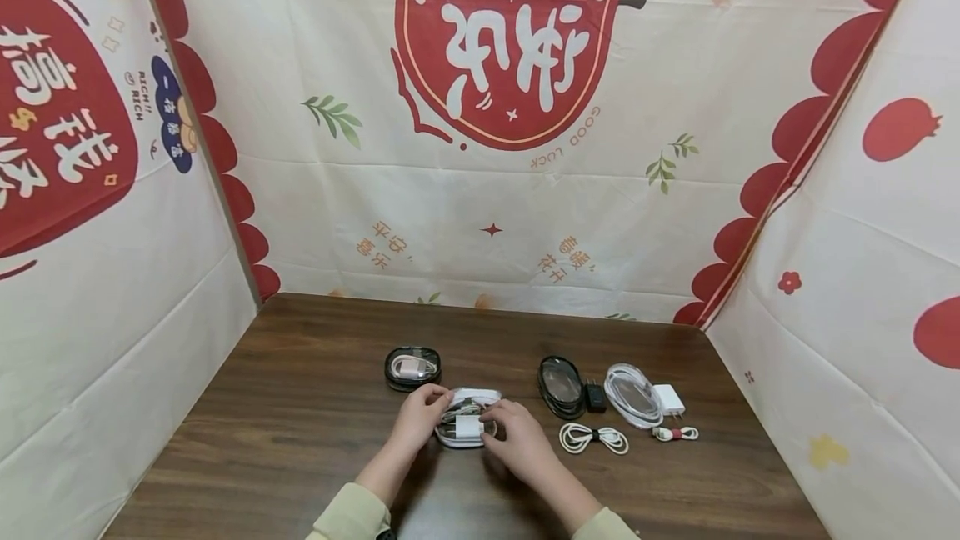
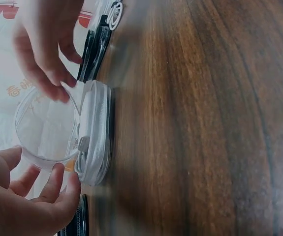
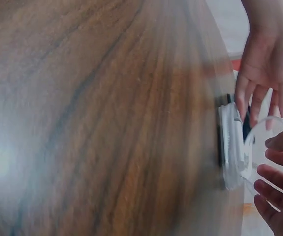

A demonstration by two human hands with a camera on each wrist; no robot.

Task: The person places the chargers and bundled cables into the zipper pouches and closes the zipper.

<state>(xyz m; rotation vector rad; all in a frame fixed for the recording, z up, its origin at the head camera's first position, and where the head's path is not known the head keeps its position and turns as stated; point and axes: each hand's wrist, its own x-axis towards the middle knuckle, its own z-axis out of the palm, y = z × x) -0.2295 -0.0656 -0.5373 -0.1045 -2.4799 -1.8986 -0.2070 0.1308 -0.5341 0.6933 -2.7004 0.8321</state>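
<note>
In the middle of the table lies a white-rimmed case (image 2: 100,140) with a coiled cable and a white charger plug (image 1: 468,427) in it. Its round clear lid (image 2: 47,130) stands up from the case in the left wrist view. My left hand (image 1: 422,415) pinches one side of the lid's rim between thumb and fingers. At the opposite side my right hand (image 1: 519,436) holds the rim with its fingertips; in the right wrist view its thumb and fingers (image 3: 274,177) overlap the lid.
A black case (image 1: 413,367) with a cable inside sits behind and left. On the right lie a black case (image 1: 561,387), a black plug (image 1: 596,397), a white case (image 1: 633,395), a white plug (image 1: 668,399) and two tied cables (image 1: 594,438). Printed cloth walls enclose the table.
</note>
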